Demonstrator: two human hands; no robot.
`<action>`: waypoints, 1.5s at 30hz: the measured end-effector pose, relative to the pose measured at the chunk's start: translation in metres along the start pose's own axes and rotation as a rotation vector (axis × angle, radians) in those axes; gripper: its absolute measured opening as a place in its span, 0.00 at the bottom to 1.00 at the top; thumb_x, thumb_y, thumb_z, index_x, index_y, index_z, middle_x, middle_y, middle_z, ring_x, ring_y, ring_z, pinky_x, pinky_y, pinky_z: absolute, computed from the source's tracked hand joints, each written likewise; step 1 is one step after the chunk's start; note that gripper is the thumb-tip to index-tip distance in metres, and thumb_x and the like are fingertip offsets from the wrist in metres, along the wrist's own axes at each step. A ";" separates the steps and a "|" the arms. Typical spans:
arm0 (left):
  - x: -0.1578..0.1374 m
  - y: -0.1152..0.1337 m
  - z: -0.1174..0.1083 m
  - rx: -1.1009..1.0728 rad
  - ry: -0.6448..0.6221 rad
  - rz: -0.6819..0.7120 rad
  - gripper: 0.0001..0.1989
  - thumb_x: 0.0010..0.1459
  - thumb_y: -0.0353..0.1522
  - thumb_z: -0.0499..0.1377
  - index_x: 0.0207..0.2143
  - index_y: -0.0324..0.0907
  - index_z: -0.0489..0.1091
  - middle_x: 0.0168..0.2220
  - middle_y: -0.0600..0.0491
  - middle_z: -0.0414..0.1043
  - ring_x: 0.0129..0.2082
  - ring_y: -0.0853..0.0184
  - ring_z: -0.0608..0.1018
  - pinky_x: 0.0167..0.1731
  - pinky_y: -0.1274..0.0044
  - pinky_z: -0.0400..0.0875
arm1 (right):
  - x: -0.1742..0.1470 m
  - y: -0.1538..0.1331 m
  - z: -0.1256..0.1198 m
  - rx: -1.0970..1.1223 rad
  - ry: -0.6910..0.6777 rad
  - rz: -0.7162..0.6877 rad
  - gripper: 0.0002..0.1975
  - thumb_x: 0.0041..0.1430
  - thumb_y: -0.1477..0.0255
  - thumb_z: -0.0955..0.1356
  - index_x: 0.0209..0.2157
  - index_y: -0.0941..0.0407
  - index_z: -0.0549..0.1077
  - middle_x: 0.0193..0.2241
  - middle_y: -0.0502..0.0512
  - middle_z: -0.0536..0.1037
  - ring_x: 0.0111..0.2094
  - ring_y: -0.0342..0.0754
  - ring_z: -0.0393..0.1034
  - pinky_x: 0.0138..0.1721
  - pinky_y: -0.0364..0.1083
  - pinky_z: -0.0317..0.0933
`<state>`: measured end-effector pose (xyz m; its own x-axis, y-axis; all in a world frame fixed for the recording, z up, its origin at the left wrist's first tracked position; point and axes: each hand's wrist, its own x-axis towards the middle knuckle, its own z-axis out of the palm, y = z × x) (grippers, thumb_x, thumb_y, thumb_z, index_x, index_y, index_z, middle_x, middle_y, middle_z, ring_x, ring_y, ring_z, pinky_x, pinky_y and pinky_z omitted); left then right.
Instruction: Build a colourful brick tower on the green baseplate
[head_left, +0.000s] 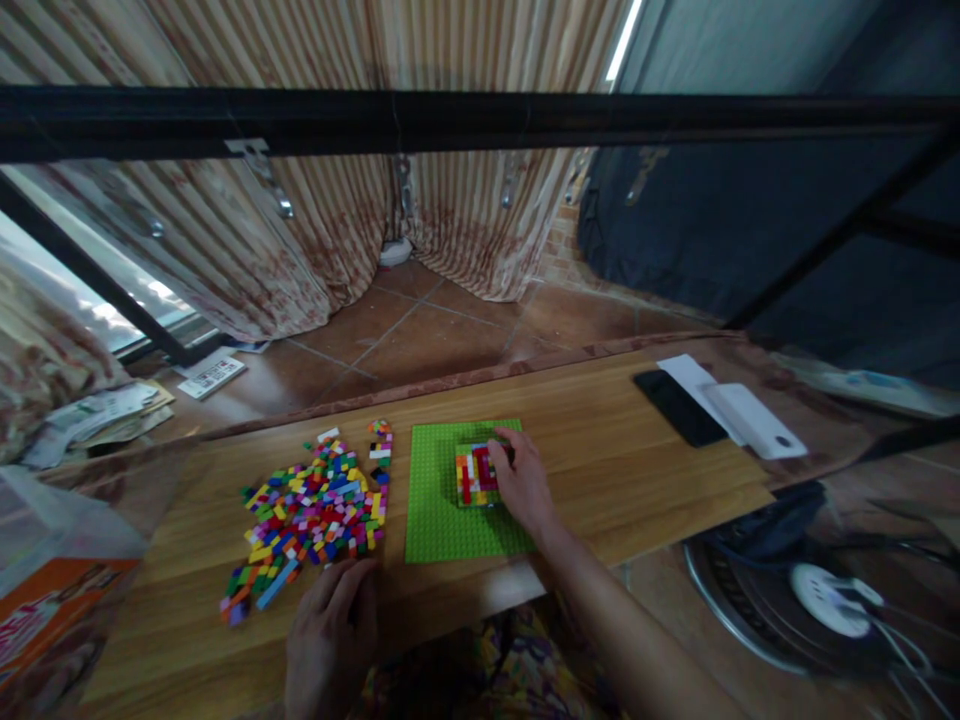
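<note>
A small build of toy bricks (pixel 474 478), mostly red, yellow and white, stands on a green baseplate (pixel 431 530). My right hand (pixel 523 482) is at the build's right side, thumb and fingers curved against its upper right part. Whether a loose brick is between those fingertips cannot be seen. To the left of the baseplate, a pile of loose coloured bricks (pixel 319 505) is spread over the wooden table. My left hand (pixel 331 620) rests by the table's near edge, just below the pile, with its fingers curled together; what they hold, if anything, is hidden.
Several bricks (pixel 380 452) form a short column between pile and baseplate. A black phone (pixel 679 408) and a white box (pixel 757 420) lie at the table's right end. An orange-and-clear container (pixel 60 590) is at the left. A dark metal bar (pixel 480 120) crosses beyond the table.
</note>
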<state>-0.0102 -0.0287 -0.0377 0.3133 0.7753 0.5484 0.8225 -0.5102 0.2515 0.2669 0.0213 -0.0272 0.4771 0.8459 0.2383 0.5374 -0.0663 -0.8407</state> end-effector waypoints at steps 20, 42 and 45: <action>0.001 0.000 0.001 -0.007 -0.005 0.020 0.10 0.65 0.31 0.52 0.38 0.42 0.73 0.36 0.49 0.75 0.33 0.66 0.78 0.33 0.77 0.71 | 0.001 -0.003 0.002 0.024 0.025 0.071 0.18 0.62 0.62 0.61 0.42 0.56 0.77 0.40 0.61 0.78 0.44 0.53 0.70 0.50 0.53 0.62; -0.003 -0.001 0.002 -0.086 -0.030 -0.029 0.10 0.65 0.31 0.51 0.38 0.42 0.72 0.36 0.50 0.75 0.34 0.65 0.78 0.36 0.75 0.73 | 0.016 0.014 -0.006 0.323 -0.089 0.346 0.29 0.56 0.49 0.60 0.35 0.57 0.80 0.30 0.56 0.81 0.32 0.51 0.74 0.35 0.46 0.66; -0.004 -0.001 0.002 -0.081 -0.024 -0.034 0.09 0.65 0.31 0.51 0.39 0.42 0.72 0.36 0.50 0.75 0.34 0.65 0.78 0.35 0.74 0.72 | 0.019 0.017 -0.010 0.312 -0.122 0.317 0.27 0.55 0.50 0.61 0.34 0.58 0.80 0.32 0.57 0.82 0.35 0.52 0.75 0.38 0.48 0.66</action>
<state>-0.0111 -0.0305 -0.0417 0.2978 0.8012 0.5190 0.7921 -0.5108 0.3341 0.2920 0.0311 -0.0323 0.4888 0.8669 -0.0974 0.1345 -0.1852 -0.9735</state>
